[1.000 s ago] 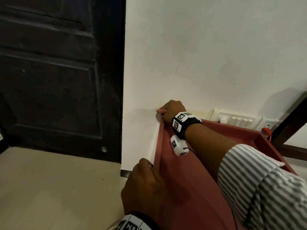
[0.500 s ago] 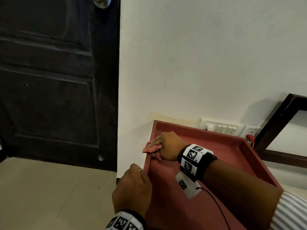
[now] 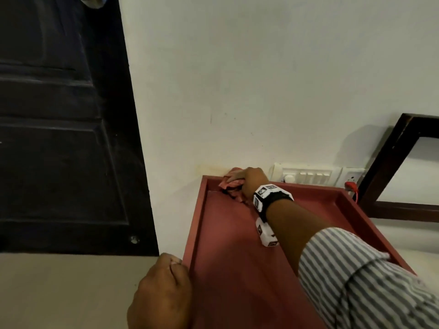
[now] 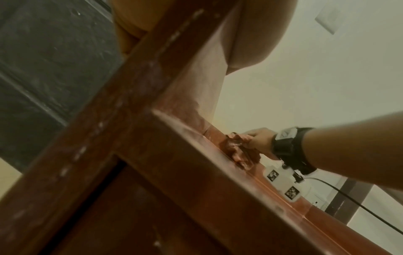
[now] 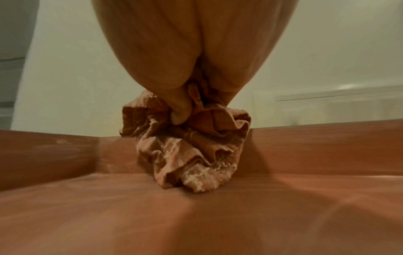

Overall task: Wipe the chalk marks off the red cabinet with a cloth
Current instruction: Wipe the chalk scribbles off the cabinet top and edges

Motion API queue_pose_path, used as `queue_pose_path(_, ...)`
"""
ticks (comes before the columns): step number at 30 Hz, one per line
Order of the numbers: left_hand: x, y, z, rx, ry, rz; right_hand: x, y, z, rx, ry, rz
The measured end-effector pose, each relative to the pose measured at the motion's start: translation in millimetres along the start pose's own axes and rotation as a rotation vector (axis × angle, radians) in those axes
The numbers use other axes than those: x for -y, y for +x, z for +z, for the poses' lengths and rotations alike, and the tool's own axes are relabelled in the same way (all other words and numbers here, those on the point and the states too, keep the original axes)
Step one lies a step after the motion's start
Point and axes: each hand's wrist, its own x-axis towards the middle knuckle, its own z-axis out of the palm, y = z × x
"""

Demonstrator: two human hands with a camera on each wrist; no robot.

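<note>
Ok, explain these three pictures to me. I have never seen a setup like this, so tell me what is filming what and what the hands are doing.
No machine here: a person wears three cameras, one on the head and one on each wrist. The head picture looks down at a red cabinet standing against a white wall, with a dark door to the left and a switch panel behind. The right hand grips a crumpled pink cloth at the far left corner of the cabinet top. The right wrist picture shows that cloth up close, fingers bunched round it, white chalk on its folds. The left hand holds the cabinet's near left edge; its wrist picture looks up along the rim, where pale chalk smears show.
</note>
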Motion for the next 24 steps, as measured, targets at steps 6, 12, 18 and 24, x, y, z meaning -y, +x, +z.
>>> queue_pose_path(6,2.6,-5.8,0.2,-0.007,0.003,-0.008,-62.2,-24.1,-19.2,-0.118,0.224,0.296)
queue_pose_path(12,8.0,1.6,3.1,-0.022,-0.025,0.040,22.8,-10.4,-37.7,-0.157,0.575,0.054)
queue_pose_path(18,14.6,4.0,2.3,0.028,-0.041,0.077,96.5,9.1,14.8,0.151,0.177,-0.066)
queue_pose_path(24,10.4,-0.5,-1.1,0.004,-0.120,0.046,109.9,-29.1,22.0,0.101,0.190,-0.070)
